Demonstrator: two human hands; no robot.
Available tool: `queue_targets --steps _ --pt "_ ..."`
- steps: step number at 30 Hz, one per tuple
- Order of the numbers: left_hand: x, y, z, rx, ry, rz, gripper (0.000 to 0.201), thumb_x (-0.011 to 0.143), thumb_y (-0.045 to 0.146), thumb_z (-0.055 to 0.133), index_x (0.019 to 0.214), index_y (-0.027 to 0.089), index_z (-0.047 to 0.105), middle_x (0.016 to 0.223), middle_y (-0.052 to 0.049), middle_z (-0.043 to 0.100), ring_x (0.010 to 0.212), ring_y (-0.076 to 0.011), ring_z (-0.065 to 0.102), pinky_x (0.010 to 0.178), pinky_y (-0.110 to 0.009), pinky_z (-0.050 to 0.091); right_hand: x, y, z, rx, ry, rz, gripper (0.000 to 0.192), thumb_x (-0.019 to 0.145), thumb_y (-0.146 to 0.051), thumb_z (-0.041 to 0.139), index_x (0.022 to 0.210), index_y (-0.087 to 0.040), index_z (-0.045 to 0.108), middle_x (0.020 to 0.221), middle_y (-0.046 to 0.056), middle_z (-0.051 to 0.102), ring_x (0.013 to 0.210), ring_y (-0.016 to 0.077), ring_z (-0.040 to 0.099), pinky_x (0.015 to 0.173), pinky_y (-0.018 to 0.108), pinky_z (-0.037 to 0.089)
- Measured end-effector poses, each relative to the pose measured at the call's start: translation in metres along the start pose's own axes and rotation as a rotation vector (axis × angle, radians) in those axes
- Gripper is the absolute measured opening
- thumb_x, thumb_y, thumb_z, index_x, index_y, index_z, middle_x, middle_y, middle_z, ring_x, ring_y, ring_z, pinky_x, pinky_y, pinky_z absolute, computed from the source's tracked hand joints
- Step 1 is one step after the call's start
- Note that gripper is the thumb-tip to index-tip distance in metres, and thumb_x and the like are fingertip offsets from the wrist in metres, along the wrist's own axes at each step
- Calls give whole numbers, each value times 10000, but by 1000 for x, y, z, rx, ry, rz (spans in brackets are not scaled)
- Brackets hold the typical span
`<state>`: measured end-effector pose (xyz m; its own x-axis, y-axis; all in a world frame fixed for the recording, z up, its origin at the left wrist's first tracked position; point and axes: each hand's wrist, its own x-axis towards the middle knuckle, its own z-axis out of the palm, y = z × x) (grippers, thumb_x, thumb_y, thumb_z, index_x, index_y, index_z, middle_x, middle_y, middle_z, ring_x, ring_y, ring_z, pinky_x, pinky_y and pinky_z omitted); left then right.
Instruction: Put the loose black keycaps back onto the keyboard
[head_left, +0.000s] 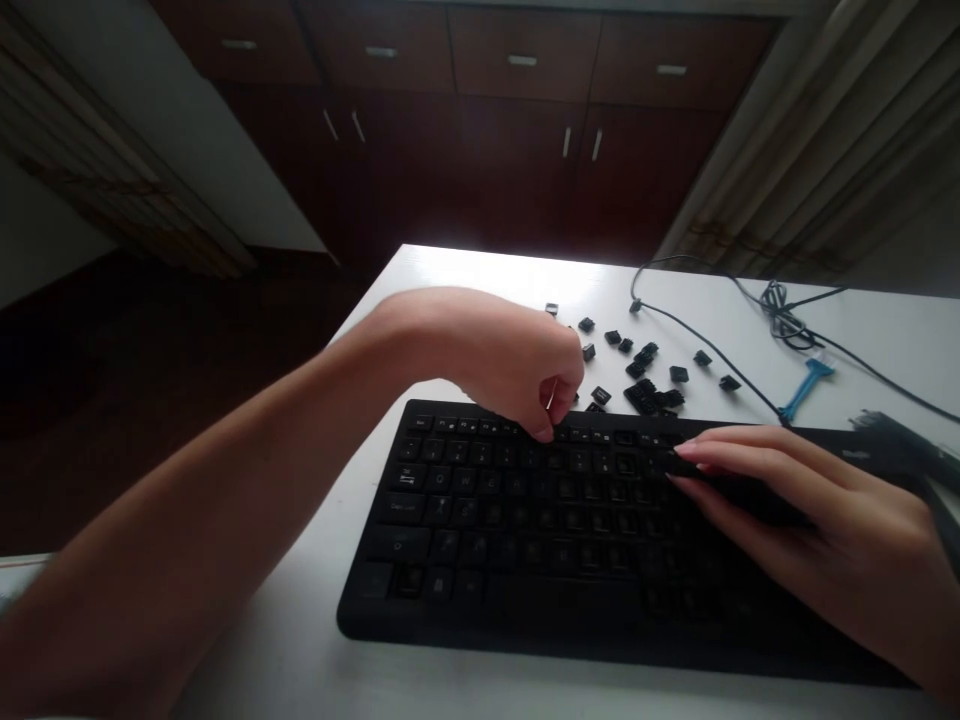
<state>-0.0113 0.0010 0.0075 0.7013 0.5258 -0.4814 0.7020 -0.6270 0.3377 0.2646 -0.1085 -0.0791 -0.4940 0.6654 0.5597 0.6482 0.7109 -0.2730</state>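
Dark wooden cabinets [517, 110] with pale metal handles fill the background, and a curtain [832, 150] is seen hanging at the upper right. A white table [300, 640] takes up the lower part of the view, brightly lit at its far edge. On it a black keyboard [525, 540] is laid, angled slightly and close to the near edge. The left hand [517, 365] is brought across from the left, its forearm stretched over the table corner, and is held curled above the top row of keys; the fingertips [544, 432] are pressed down at that row, pinched together as if on a single key, though what lies between them cannot be made out. The right hand [810, 520] is laid flat on the right part of the keyboard, fingers extended and loose, nothing grasped. Beyond the keyboard a black cable [720, 350] is trailed across the table from a tangle near the curtain side. A scatter of loose black keycaps [645, 385] is spread on the table just behind the keyboard, some clustered and some apart. A small blue tool [806, 385] is set down beside the cable, to the right of the keycaps.
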Motion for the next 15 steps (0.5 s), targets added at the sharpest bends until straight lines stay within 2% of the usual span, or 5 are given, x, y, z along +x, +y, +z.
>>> queue_targets --steps 6,15 --pt "5 -3 1 -19 -28 -19 177 828 350 726 982 274 768 907 30 743 714 -128 588 687 -251 357 1 -1 -1 30 -19 22 269 877 -91 739 1129 -181 712 1071 41 734 942 136 702 885 227 571" --pt "6 0 2 -12 -7 -29 140 842 325 727 976 291 754 880 62 741 701 -105 603 626 -210 336 2 -1 0 70 -21 53 286 865 -88 742 1131 -192 714 1052 54 728 922 156 708 833 256 605"
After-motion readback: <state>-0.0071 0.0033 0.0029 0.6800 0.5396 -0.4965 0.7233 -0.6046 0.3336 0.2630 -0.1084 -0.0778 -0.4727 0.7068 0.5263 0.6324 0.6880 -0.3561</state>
